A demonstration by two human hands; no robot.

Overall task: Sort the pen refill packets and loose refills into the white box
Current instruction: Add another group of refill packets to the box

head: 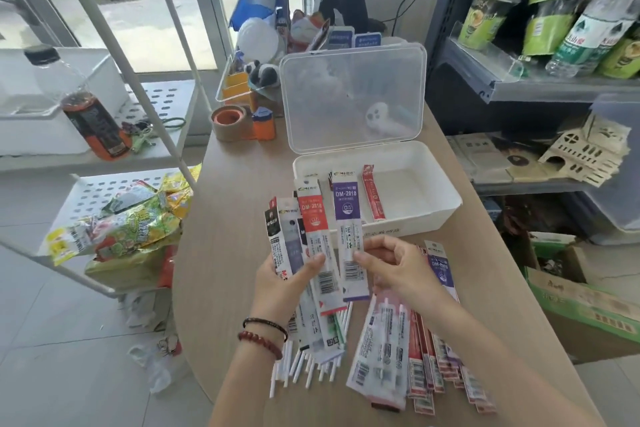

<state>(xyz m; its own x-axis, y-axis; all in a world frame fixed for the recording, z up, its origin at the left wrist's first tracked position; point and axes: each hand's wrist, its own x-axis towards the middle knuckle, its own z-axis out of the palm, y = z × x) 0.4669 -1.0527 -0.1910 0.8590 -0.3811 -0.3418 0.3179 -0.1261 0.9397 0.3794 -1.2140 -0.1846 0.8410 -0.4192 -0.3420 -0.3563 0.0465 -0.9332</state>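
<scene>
Head view: left hand [287, 282] grips a fan of refill packets [311, 229], thumb curled across them, while the right hand [391, 267] pinches the purple packet [348, 204] just beside the fan, both above the table [235, 218]. Toward its far right edge the white box [433, 198] sits open, a red packet [373, 198] leaning inside. By the near edge lie loose refills [311, 367] and a pile of packets [415, 350].

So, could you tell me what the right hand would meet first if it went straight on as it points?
Probably the red-and-white refill packet fanned in the left hand, just beyond the purple-and-white refill packet the right hand pinches; depth is unclear.
</scene>
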